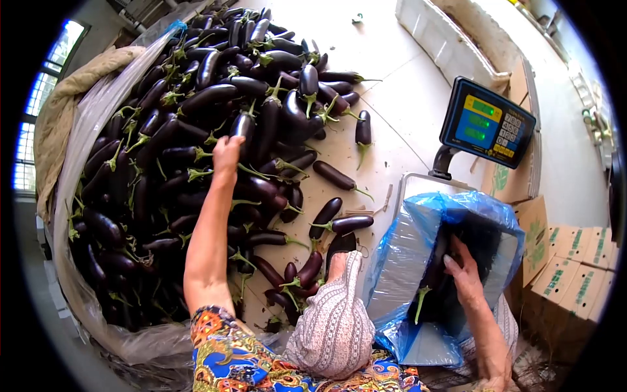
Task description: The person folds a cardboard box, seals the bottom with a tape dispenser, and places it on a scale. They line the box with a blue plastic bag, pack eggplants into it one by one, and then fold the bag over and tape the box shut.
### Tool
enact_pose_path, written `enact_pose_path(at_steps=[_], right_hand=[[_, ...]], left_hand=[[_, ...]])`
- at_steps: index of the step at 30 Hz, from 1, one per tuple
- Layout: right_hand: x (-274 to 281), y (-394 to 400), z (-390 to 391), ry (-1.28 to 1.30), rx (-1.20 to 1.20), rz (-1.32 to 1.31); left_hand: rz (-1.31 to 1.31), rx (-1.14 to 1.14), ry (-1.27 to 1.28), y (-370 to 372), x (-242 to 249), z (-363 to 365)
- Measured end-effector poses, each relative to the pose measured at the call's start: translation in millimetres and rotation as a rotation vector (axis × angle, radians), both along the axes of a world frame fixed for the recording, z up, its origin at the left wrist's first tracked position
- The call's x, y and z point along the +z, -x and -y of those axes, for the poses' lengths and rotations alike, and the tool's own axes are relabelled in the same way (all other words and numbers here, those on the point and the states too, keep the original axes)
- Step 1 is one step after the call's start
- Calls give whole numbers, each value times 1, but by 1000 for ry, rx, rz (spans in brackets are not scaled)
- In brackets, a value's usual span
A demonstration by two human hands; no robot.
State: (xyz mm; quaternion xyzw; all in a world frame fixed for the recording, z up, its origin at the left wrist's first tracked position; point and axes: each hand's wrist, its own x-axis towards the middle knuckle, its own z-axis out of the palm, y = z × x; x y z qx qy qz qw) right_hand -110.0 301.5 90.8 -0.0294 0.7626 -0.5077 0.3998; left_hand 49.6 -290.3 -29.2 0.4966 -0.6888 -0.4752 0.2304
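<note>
A large heap of dark purple eggplants (209, 97) with green stems covers the left side of the floor. Reaching into it, my left hand (226, 155) is closed around the lower part of one eggplant (243, 125), whose stem points away from me. My right hand (465, 271) is inside a box (389, 277) lined with blue plastic film (428, 210), its fingers stretched and thumb apart. Beside that hand in the box lies an eggplant with a green stem (423, 302); the deeper contents are in shadow. The box rests on a scale (408, 186).
The scale's display (488, 123) with lit green digits stands behind the box. Several loose eggplants (336, 176) lie on the tiled floor between heap and box. Stacked cartons (575, 277) are at the right, a white foam box (450, 39) farther back. Plastic sheeting (85, 153) edges the heap.
</note>
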Motion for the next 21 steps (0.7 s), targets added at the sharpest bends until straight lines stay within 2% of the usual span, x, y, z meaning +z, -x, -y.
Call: enact_pose_path(at_steps=[1, 2, 5, 8, 10, 12, 14, 16, 17, 18, 19, 20, 21], right_hand=[[0, 1, 0, 8, -35, 21], [-5, 4, -5, 19, -38, 54], [-13, 27, -17, -19, -21, 266], [-2, 52, -24, 27, 47, 486], [-1, 62, -28, 100, 101, 591], [0, 65, -31, 178, 95, 642], [3, 63, -33, 241, 116, 641], [8, 58, -36, 319, 167, 642], [2, 55, -41, 401, 189, 635], [6, 47, -42, 451, 78, 651], [13, 48, -43, 409, 149, 603], [16, 47, -43, 366, 219, 557], [11, 41, -42, 315, 191, 556]], left_hand=[[-238, 83, -367, -15, 43, -38], [-407, -30, -521, -31, 65, -64], [-494, -323, -533, -57, 121, -140], [-519, -660, -497, -33, 149, -201], [-391, -1044, -506, -1, 169, -226], [-326, -1572, -30, 58, 192, -259], [-328, -1788, 112, 101, 199, -313], [-378, -1945, 179, 133, 181, -357], [-351, -1982, 245, 147, 169, -373], [-322, -2017, 310, 159, 155, -384], [-332, -2004, 306, 168, 140, -390], [-261, -1971, 275, 176, 128, -393], [-254, -1813, 309, 174, 119, -395]])
